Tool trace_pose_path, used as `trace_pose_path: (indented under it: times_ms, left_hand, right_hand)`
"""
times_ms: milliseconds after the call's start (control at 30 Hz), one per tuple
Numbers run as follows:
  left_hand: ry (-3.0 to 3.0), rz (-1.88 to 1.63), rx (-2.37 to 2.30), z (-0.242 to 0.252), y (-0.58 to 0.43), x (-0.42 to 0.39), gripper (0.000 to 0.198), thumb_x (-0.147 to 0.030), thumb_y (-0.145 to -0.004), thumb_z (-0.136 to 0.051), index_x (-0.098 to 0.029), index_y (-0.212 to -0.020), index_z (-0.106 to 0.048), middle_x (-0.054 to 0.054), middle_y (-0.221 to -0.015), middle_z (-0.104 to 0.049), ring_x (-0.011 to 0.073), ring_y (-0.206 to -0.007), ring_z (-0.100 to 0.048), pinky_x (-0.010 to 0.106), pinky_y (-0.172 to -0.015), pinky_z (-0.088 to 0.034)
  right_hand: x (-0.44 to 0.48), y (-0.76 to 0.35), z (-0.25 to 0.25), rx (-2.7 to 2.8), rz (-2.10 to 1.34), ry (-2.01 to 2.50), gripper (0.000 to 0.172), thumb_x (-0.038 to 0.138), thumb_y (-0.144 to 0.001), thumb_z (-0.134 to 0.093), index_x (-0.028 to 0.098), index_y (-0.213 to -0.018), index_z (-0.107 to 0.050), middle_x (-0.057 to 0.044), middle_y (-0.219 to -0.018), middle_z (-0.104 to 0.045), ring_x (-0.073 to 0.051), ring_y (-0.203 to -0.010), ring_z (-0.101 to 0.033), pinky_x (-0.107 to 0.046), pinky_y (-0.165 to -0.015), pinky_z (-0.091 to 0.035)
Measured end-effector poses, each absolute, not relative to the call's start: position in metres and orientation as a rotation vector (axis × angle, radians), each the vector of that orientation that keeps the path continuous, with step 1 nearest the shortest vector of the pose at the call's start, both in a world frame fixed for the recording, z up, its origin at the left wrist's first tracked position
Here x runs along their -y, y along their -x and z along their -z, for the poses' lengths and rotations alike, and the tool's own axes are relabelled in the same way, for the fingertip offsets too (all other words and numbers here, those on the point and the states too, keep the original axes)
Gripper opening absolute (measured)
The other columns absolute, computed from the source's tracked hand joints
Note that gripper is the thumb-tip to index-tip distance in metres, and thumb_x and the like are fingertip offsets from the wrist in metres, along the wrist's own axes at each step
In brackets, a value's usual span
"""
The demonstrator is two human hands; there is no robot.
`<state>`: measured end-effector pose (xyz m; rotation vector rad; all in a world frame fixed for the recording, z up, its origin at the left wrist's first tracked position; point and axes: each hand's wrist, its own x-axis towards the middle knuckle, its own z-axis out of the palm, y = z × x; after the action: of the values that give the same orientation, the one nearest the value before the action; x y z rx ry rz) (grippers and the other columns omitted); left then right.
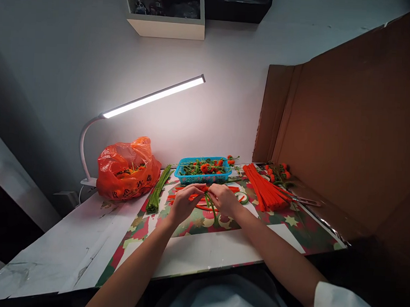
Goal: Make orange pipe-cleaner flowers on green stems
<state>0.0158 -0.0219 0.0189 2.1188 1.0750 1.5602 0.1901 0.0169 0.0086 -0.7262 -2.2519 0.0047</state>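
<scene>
Both grips, left hand [186, 204] and right hand [225, 200], pinch green stems [212, 209] closely, seemingly mid-shaping, so I judge the next move calls for steady pressure.

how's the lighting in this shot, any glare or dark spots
Head view: the lamp glares white and brightens the wall; the cardboard at right falls into shadow; the left hand and right hand are lit but a little soft.

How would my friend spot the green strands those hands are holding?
Find the blue basket near the wall. Nearer you, the left hand and right hand come together. The green strands poke out between them, unlike the green bundle lying beside the orange bag.
</scene>
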Motion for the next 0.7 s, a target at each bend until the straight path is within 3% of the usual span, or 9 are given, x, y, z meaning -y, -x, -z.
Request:
trace_pose_path:
  times_ms: [267,500,700]
  left_hand:
    - [-2.05,-1.529,-1.173,-0.008,-0.013,0.013,0.009,-0.027,-0.073,-0.066,-0.019,-0.076,-0.069,0.011,-0.101,-0.068,0.0237,-0.09,-0.064,0.033,-0.076,-0.05]
    - [-1.996,-1.517,-1.282,-0.002,-0.012,0.008,0.017,-0.034,-0.072,-0.066,-0.018,-0.068,-0.064,0.009,-0.085,-0.069,0.0204,-0.077,-0.063,0.028,-0.068,-0.048]
    - [-1.945,-1.314,-1.324,0.004,-0.013,0.003,0.028,-0.041,-0.078,-0.056,-0.016,-0.067,-0.059,0.002,-0.066,-0.061,0.0142,-0.061,-0.053,0.024,-0.057,-0.042]
  right_hand:
    - [-0.019,-0.184,0.002,2.238,0.167,0.738,0.024,0.016,-0.084,-0.046,0.018,-0.061,-0.047,0.001,-0.059,-0.051,-0.012,-0.058,-0.044,-0.027,-0.061,-0.026]
    - [-0.021,-0.179,0.007,2.244,0.348,0.753,0.023,0.019,-0.084,-0.047,0.017,-0.062,-0.049,-0.002,-0.061,-0.053,-0.014,-0.061,-0.044,-0.029,-0.06,-0.024]
    - [-0.021,-0.177,0.009,2.289,0.408,0.801,0.026,0.021,-0.087,-0.043,0.016,-0.063,-0.051,-0.003,-0.062,-0.054,-0.015,-0.062,-0.042,-0.029,-0.06,-0.022]
